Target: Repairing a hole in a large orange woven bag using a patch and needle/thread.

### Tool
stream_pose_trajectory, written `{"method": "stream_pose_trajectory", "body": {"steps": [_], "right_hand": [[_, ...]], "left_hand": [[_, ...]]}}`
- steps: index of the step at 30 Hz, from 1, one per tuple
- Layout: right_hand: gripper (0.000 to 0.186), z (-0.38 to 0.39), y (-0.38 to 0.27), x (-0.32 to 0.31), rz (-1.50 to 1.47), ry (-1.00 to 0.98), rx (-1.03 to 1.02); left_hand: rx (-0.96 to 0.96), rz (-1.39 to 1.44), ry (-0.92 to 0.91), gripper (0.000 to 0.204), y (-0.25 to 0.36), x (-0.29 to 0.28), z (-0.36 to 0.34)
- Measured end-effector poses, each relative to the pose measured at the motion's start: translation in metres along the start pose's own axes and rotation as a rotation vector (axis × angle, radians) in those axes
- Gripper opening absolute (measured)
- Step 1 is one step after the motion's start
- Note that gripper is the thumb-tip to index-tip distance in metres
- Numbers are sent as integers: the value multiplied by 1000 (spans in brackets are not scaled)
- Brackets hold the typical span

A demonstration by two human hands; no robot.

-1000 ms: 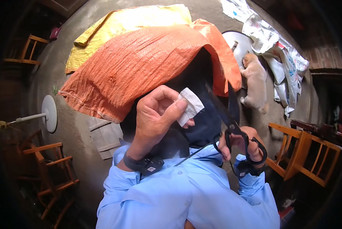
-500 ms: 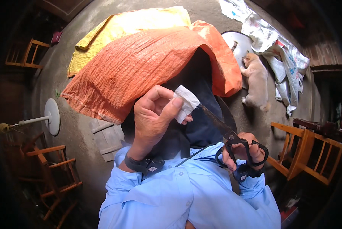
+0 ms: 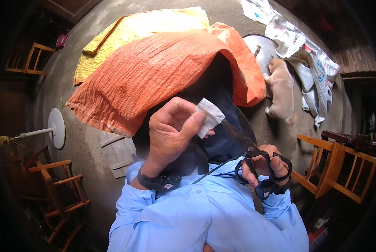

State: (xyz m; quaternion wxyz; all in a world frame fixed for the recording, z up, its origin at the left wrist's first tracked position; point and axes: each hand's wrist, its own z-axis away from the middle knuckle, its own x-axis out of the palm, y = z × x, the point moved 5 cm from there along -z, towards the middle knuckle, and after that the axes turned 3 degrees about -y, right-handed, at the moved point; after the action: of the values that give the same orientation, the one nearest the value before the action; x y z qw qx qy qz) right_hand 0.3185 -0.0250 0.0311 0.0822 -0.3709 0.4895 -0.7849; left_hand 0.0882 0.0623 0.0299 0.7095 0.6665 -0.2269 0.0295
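A small folded white piece of paper or cloth (image 3: 212,112) is pinched between the thumb and fingers of my left hand (image 3: 175,126). My right hand (image 3: 267,164) grips black-handled scissors (image 3: 249,149). Their dark blades are together and point up-left, the tips at or just beside the white piece's lower right edge; I cannot tell whether they touch it. Both hands are over my dark-clothed lap, beneath which little can be made out. An orange woven sack (image 3: 150,67) is draped just beyond my hands.
A yellow sack (image 3: 108,33) lies behind the orange one. A light tan dog (image 3: 280,90) lies at right beside a white round object (image 3: 263,46) and white sacks (image 3: 312,84). Wooden chairs (image 3: 331,168) (image 3: 57,180) flank me. A fan-like stand (image 3: 56,129) and grey board (image 3: 114,155) are at left.
The scissor blades, apart a second ago, are now together, their tips having moved left to the white piece. Since half a second ago, my left hand has shifted slightly right and down with the piece.
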Motion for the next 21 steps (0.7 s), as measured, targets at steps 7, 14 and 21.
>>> {"method": "stream_pose_trajectory", "body": {"steps": [7,14,21], "right_hand": [[93,-4,8,3,-134,66,10],[97,-6,14,5,-247,8,-33],[98,-3,17,8,-225,51,-33]], "left_hand": [[40,13,-105,6,-3,7,6],[21,-8,-113,9,-4,6,8],[50,-34,-95,24,-2,3,7]]}}
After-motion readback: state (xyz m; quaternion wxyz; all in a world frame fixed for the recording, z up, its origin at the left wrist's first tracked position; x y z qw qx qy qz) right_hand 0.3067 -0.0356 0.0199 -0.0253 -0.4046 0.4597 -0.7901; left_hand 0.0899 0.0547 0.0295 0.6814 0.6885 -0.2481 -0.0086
